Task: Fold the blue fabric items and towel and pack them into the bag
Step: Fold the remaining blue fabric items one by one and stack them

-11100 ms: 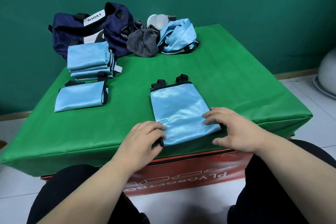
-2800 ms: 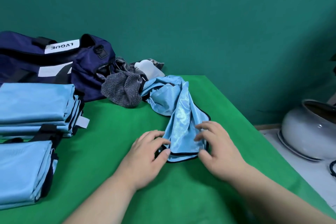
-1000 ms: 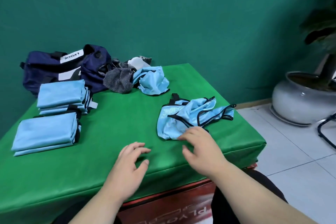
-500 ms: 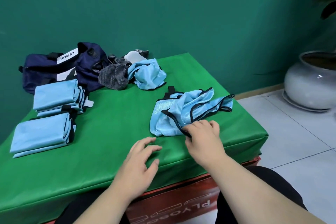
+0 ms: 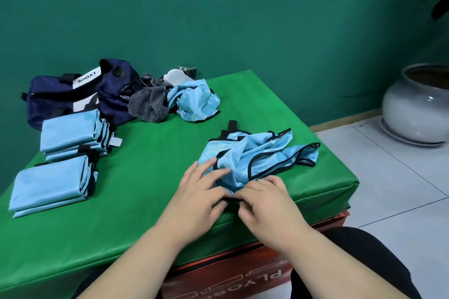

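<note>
A crumpled light-blue fabric item with black trim (image 5: 257, 158) lies near the front right of the green table (image 5: 145, 177). My left hand (image 5: 201, 189) lies on its near left edge, fingers spread over the cloth. My right hand (image 5: 264, 204) pinches its black-trimmed near edge with curled fingers. Two stacks of folded blue items (image 5: 73, 133) (image 5: 51, 184) sit at the left. A navy bag (image 5: 80, 92) stands at the back left, with a grey striped towel (image 5: 150, 102) and another unfolded blue item (image 5: 194, 99) beside it.
A white rounded object (image 5: 176, 76) peeks out behind the towel. A large grey ceramic pot (image 5: 418, 104) stands on the tiled floor at the right. The table's front edge runs just below my hands, above a red box (image 5: 230, 272).
My left hand has moved from the bare table onto the crumpled blue item. My right hand has drawn the item's near edge closer to the table front.
</note>
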